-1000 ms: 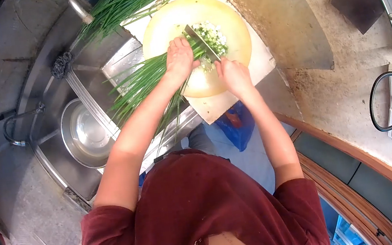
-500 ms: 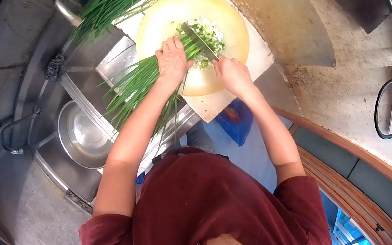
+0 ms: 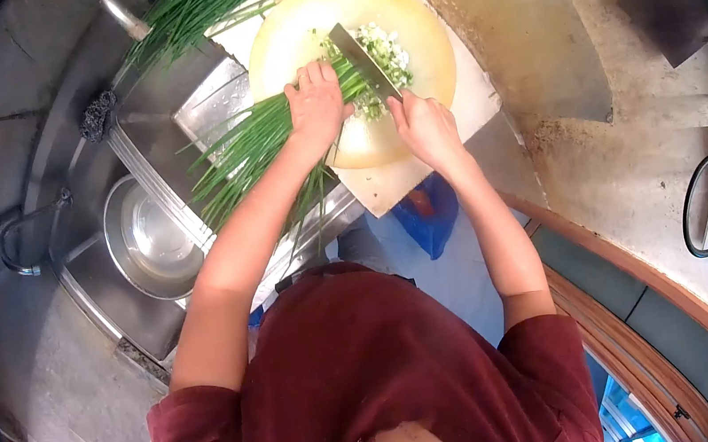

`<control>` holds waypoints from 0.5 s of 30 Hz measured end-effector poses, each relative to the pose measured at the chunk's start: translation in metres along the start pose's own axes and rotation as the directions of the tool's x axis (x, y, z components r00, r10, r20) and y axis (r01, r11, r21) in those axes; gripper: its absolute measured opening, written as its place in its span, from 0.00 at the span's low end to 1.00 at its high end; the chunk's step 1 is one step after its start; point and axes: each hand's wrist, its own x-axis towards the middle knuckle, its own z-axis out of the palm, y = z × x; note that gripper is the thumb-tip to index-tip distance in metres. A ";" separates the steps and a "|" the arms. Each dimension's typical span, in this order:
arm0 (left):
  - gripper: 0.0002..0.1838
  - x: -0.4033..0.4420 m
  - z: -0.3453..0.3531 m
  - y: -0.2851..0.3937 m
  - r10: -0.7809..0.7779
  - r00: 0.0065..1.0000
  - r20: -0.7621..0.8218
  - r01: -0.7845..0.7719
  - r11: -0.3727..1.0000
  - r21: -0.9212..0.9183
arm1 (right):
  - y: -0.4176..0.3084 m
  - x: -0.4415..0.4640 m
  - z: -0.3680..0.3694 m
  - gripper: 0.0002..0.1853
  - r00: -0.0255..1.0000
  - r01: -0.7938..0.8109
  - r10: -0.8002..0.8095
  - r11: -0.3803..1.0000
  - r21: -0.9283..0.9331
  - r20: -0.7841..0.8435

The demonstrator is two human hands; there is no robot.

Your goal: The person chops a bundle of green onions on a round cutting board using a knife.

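My left hand (image 3: 318, 105) presses down on a bunch of green onions (image 3: 258, 140), its fingers wrapped over them near the cut end. Their long leaves trail to the lower left over the sink. In my right hand (image 3: 426, 125) is a knife (image 3: 364, 62), gripped by the handle, with its broad blade across the onions' cut end. Chopped green onion (image 3: 390, 53) lies beside the blade, on its right. Beneath all this is a round yellowish cutting board (image 3: 285, 38). The knife handle is mostly hidden by my fingers.
Another bunch of green onions (image 3: 201, 7) lies at the top left near a faucet. A metal bowl (image 3: 122, 260) sits in the left sink basin, with a dark scrubber (image 3: 97, 116) on the rim above. A blue bag (image 3: 436, 232) hangs below the board; a black cable (image 3: 688, 213) is at right.
The knife blade has lifted slightly and shows more of its flat side. My left hand stays on the green onions, and the whole view has shifted a little.
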 end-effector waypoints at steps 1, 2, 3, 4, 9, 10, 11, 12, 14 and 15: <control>0.43 -0.001 0.001 0.001 0.000 1.000 0.003 0.000 1.000 -0.002 | 0.001 -0.002 -0.001 0.16 1.000 0.001 0.000 1.000 -0.027 0.015; 0.43 0.000 0.000 0.001 0.001 1.000 0.001 -0.001 1.000 -0.002 | -0.001 0.000 0.000 0.16 1.000 0.002 -0.002 1.000 -0.026 0.010; 0.43 0.001 0.000 0.001 -0.001 1.000 0.000 0.001 1.000 -0.004 | -0.004 0.002 0.002 0.16 1.000 0.005 -0.004 1.000 -0.027 0.009; 0.43 0.004 -0.001 0.001 -0.015 1.000 -0.003 0.015 1.000 0.009 | -0.007 0.004 0.006 0.15 1.000 0.008 -0.007 1.000 -0.027 0.009; 0.44 0.001 -0.004 0.003 -0.020 0.999 0.029 0.019 1.000 0.017 | -0.007 0.050 0.027 0.16 0.993 0.095 -0.094 0.995 0.008 -0.071; 0.44 0.001 -0.004 0.003 -0.026 0.999 0.025 0.025 0.999 0.026 | -0.004 0.041 0.020 0.16 0.994 0.075 -0.072 0.997 0.034 -0.079; 0.44 0.006 -0.005 0.002 -0.018 1.000 0.003 0.018 1.000 0.024 | -0.003 0.036 0.012 0.17 0.994 0.066 -0.061 0.996 0.054 -0.093; 0.44 0.006 -0.004 0.002 -0.013 1.000 -0.007 0.013 1.000 0.021 | -0.002 0.025 0.007 0.17 0.995 0.051 -0.046 0.997 0.061 -0.091; 0.44 -0.002 0.000 0.001 -0.010 1.000 0.004 0.010 1.000 0.016 | -0.009 0.000 -0.007 0.17 0.999 0.032 -0.031 0.999 0.011 -0.031; 0.44 -0.002 0.001 0.001 -0.010 1.000 0.010 0.010 1.000 0.014 | -0.010 -0.006 -0.010 0.17 1.000 0.021 -0.021 1.000 -0.016 -0.005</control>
